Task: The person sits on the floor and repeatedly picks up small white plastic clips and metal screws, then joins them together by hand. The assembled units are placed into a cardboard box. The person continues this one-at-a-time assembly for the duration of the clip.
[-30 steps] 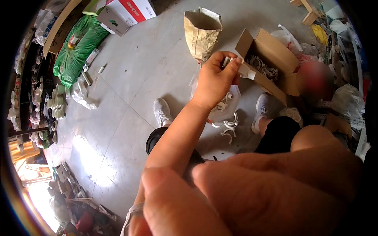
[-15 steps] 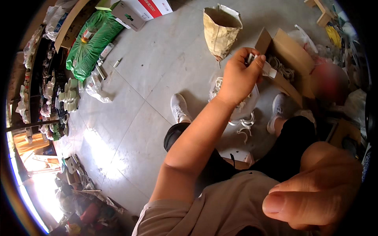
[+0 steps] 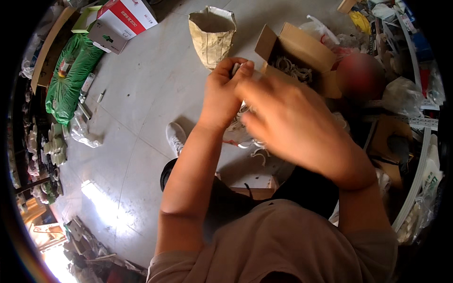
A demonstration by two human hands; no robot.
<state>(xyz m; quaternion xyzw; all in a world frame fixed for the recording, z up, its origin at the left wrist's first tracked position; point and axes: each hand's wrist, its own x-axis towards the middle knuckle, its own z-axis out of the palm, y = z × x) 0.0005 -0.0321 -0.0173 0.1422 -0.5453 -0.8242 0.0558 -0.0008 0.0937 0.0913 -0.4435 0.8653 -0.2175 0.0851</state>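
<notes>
Pale piece (image 3: pixel 235 70): small, pinched at the fingertips of the left hand; mostly covered by them, so its full shape is hidden.
Left hand (image 3: pixel 222 92): closed round the pale piece, thumb against curled fingers, forearm reaching away from the body.
Right hand (image 3: pixel 295 120): blurred, just beside the left hand, its foremost finger close to the left thumb; whether it grips anything, I cannot tell.
Clear plastic (image 3: pixel 232 137): on the floor below the two hands, partly hidden by the right one, with white parts on it.
Curved white clip (image 3: pixel 261 154): loose on the grey floor (image 3: pixel 141 94), nearer the body than either hand.
Cardboard box (image 3: pixel 306 45): flaps up, beyond the right hand, pale ring-like parts (image 3: pixel 299 73) heaped inside.
Cream sack (image 3: pixel 212 49): upright and open-mouthed, just beyond the left hand.
Grey shoe (image 3: pixel 176 137): to the left of the left forearm.
Green bag (image 3: pixel 71 82): full and shiny, well to the left of both hands.
White-and-red carton (image 3: pixel 127 19): past the green bag, farther from the hands.
</notes>
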